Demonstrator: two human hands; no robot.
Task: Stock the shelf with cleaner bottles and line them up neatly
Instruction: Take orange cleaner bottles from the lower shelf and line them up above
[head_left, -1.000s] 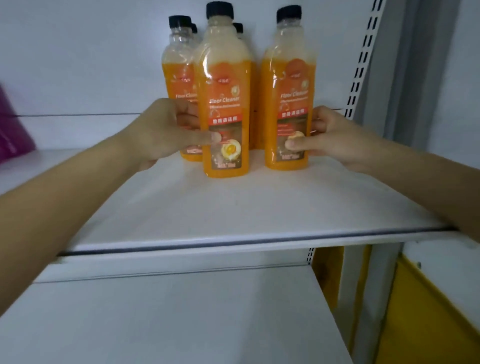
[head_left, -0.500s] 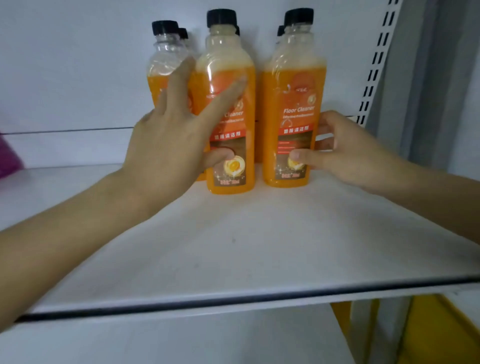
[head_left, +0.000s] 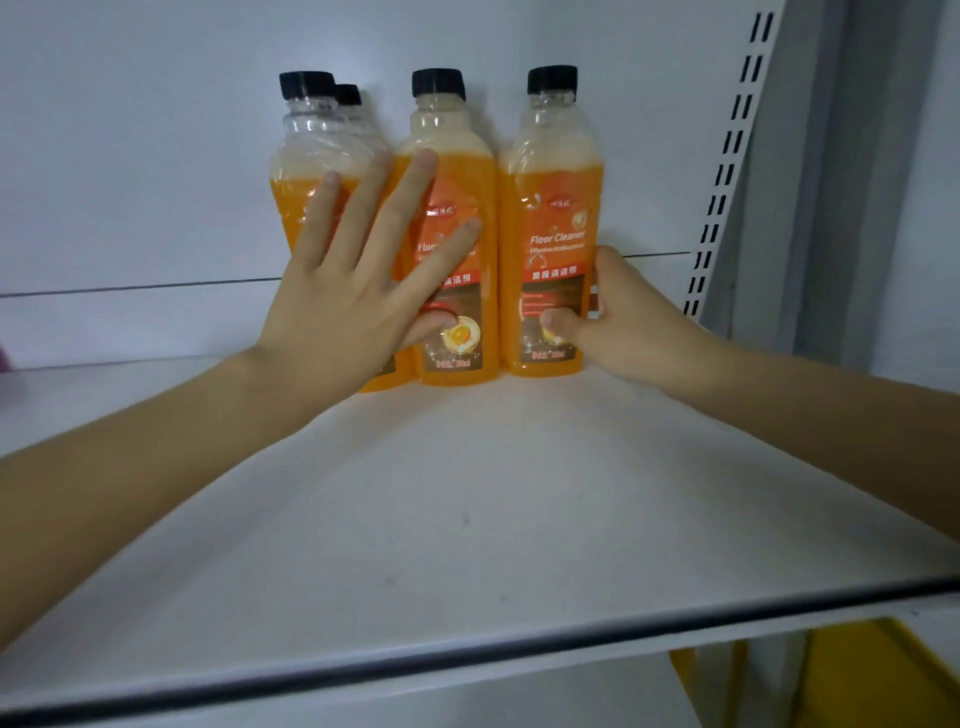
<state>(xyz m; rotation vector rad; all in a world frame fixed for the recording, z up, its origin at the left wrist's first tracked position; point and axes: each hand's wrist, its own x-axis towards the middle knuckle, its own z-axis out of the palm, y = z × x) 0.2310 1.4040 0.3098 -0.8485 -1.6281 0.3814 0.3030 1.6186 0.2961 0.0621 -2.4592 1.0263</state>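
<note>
Several orange floor cleaner bottles with black caps stand upright at the back of the white shelf (head_left: 467, 519). The middle bottle (head_left: 457, 171) and the right bottle (head_left: 556, 218) stand side by side at the front; a left bottle (head_left: 306, 150) and another cap behind it sit further back. My left hand (head_left: 353, 291) lies flat with spread fingers against the fronts of the left and middle bottles, its thumb on the middle label. My right hand (head_left: 623, 322) grips the lower part of the right bottle, thumb on the label, fingers round its right side.
A slotted white upright (head_left: 727, 156) runs along the shelf's right side. The shelf's front edge carries a dark strip (head_left: 467, 660). Something yellow (head_left: 872, 675) shows below at the right. A bit of pink (head_left: 4, 358) sits at the far left edge.
My left hand let go of its grip on the middle bottle and opened flat against the bottles. The front bottles now stand closer together and further back. The view moved nearer.
</note>
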